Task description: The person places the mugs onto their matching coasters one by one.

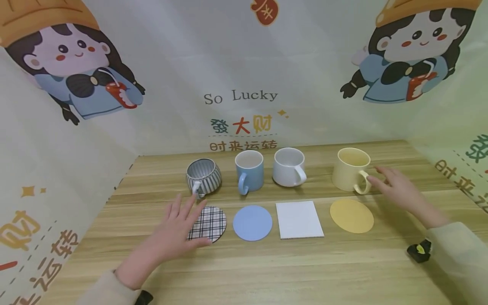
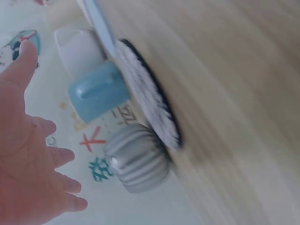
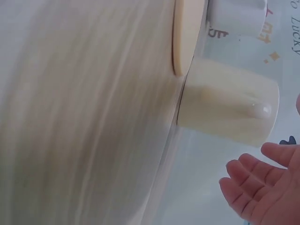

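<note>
My left hand [image 1: 175, 231], fingers spread, hovers over the left side of a plaid round coaster [image 1: 213, 222]. Just beyond its fingertips stands a grey striped mug [image 1: 209, 180], handle facing me. At the right, my right hand [image 1: 400, 190] reaches toward a yellow mug [image 1: 345, 173], its fingertips close beside the handle; the fingers are loosely extended and hold nothing. In the right wrist view the fingers sit near the rim of the yellow mug [image 3: 225, 101]. In front of that mug lies a yellow round coaster [image 1: 352, 216].
Between them stand a blue mug [image 1: 254, 171] and a white mug [image 1: 286, 171]. A blue round coaster [image 1: 252, 223] and a white square coaster [image 1: 299, 220] lie before them on the wooden table [image 1: 267, 271]. A printed cloth [image 1: 305, 114] hangs behind and along both sides.
</note>
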